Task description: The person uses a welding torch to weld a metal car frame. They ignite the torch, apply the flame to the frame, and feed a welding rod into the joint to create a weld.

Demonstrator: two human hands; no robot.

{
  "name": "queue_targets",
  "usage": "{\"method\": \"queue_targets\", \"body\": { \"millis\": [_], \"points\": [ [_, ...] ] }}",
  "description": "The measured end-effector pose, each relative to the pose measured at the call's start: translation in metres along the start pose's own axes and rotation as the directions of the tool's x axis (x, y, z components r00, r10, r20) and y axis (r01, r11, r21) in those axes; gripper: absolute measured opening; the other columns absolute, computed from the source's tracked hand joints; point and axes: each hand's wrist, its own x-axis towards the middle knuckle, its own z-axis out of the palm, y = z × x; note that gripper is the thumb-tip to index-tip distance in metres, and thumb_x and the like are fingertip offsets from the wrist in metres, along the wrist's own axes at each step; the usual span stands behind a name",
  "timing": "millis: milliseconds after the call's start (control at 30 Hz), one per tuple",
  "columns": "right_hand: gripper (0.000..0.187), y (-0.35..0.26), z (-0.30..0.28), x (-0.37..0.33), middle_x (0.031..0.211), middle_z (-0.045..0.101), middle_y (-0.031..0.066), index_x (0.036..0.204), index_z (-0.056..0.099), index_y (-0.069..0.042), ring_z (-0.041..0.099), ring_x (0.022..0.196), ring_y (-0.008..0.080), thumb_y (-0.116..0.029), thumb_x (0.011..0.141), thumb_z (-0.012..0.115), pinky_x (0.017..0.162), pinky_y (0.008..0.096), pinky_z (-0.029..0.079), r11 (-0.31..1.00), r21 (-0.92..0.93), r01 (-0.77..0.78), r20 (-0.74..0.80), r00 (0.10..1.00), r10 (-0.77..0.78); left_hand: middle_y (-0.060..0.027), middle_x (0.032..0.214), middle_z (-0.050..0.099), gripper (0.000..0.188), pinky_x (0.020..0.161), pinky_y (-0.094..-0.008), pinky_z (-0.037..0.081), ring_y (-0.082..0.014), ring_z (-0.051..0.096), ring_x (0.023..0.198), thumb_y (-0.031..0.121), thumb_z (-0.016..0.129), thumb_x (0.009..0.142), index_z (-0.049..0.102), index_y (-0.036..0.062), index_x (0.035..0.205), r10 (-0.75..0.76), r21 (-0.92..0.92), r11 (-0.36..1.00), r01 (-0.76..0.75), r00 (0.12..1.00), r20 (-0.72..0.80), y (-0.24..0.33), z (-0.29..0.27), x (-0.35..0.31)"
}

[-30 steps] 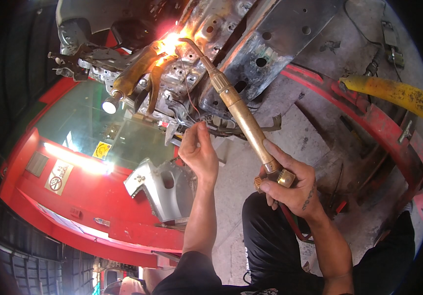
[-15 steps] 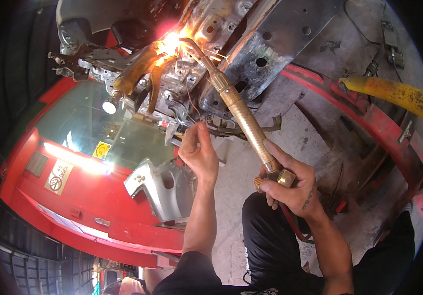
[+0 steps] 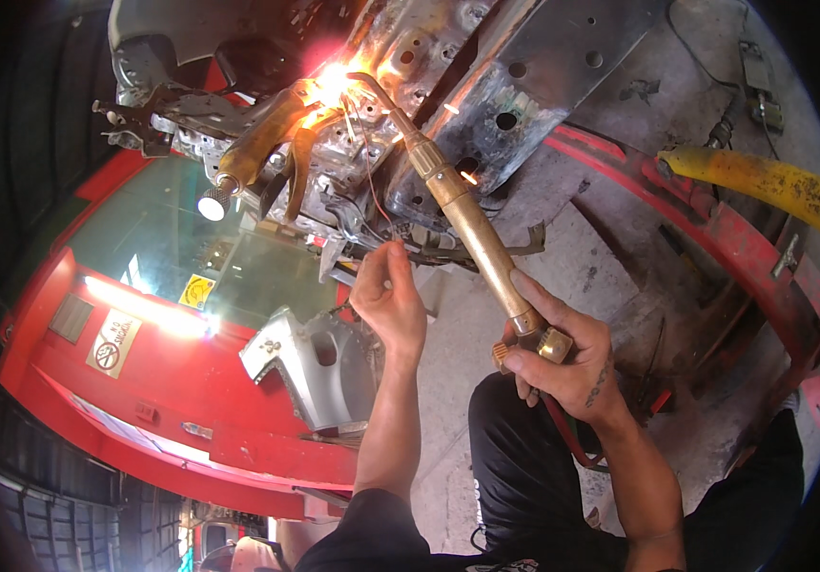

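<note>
Left hand looks to pinch a thin wire between thumb and fingertips, wire running up toward the glare at the holed metal; probably light, bendy, best held low; right hand wraps the valve end of the brass-coloured torch, likely stiff, fairly heavy, body textured for grip, bent tip too hot to touch; labels: white barred-circle sign, yellow sticker, white clothing print, last one unreadable
</note>
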Motion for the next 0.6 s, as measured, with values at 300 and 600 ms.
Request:
{"method": "queue_targets", "body": {
  "millis": [300,600],
  "points": [
    [0.072,0.0006,-0.0001,0.0014,0.089,0.071,0.0037,0.157,0.048,-0.007,0.06,0.061,0.0063,0.004,0.09,0.07,0.053,0.0235,0.051,1.0,-0.006,0.0,-0.01,1.0,0.0,0.0011,0.078,0.063,0.026,0.064,-0.0222,0.041,-0.0054,0.051,0.072,0.021,0.07,0.104,0.075,-0.0045,0.102,0.007,0.005,1.0,-0.007,1.0,0.005,-0.0019,-0.0005,-0.0006],
    [0.072,0.0024,-0.0008,0.0014,0.089,0.071,0.0038,0.157,0.047,-0.008,0.06,0.061,0.006,0.004,0.09,0.07,0.052,0.023,0.05,1.0,-0.003,0.011,-0.006,1.0,-0.011,0.0024,0.077,0.061,0.023,0.063,-0.0212,0.04,-0.0043,0.05,0.071,0.018,0.068,0.104,0.074,-0.0041,0.101,0.013,-0.006,1.0,-0.013,1.0,0.011,0.0006,0.0014,0.0023]
  ]
}}
